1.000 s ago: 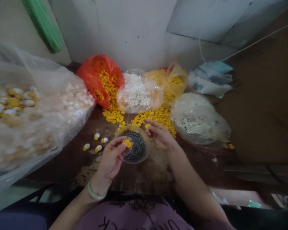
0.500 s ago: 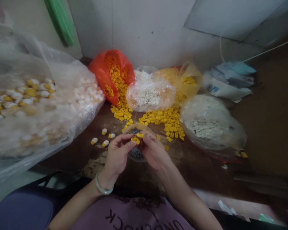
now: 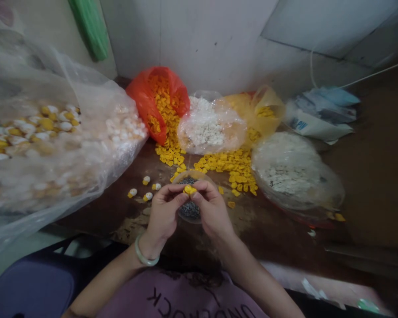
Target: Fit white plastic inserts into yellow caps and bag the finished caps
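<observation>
Between the fingertips of my left hand (image 3: 166, 210) and my right hand (image 3: 212, 207) is a small yellow plastic piece (image 3: 189, 190). Both hands pinch it, thumbs in front. How many parts it has, and how they fit, I cannot make out. Just beneath the hands stands a clear round bowl (image 3: 189, 219) with small dark grey bits in it, partly hidden by my fingers. On the table left of my left hand lie several small white and yellow pieces (image 3: 147, 196). Loose yellow pieces (image 3: 225, 163) are spread behind the bowl.
A large clear bag (image 3: 99, 110) of white and yellow pieces fills the left side. Along the wall stand a red bag (image 3: 137, 95) of yellow parts and a clear bag (image 3: 212, 123) of white parts. Another clear bag (image 3: 295, 172) sits right, below papers (image 3: 321, 115).
My right hand has brought its yellow piece against the one in my left hand, and the fingertips of both hands now meet around them. The view has shifted slightly.
</observation>
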The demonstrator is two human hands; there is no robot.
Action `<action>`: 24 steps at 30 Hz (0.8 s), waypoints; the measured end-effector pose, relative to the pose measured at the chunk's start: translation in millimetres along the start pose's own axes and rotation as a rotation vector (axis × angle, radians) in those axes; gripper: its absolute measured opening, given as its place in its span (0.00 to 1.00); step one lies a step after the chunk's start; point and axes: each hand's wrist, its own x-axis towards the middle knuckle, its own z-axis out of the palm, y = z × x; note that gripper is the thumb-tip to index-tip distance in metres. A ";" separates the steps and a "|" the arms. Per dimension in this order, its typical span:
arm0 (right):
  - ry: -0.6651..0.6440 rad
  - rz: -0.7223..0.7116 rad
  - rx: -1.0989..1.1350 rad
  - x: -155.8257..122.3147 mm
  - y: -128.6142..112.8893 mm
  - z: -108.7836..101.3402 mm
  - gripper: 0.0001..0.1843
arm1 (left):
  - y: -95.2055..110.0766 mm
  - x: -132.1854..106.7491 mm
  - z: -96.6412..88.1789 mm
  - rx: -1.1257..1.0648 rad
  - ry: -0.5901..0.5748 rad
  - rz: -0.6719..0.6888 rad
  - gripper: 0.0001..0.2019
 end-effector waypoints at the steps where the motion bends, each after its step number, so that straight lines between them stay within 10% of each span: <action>1: -0.002 -0.035 -0.054 0.4 -0.7 -0.9 0.12 | -0.2 0.0 0.3 -0.013 0.005 -0.015 0.15; 13: -0.160 -0.524 -0.679 10.5 -9.9 -16.4 0.06 | 7.1 -2.6 -1.2 -0.020 0.038 -0.149 0.19; 18: -0.171 -0.461 -0.608 6.2 -4.9 -14.8 0.05 | 7.8 -3.7 -1.0 -0.023 0.000 -0.100 0.17; 24: -0.184 -0.062 -0.034 -2.9 7.5 -4.2 0.14 | 6.2 -5.8 1.0 -0.027 -0.031 0.012 0.14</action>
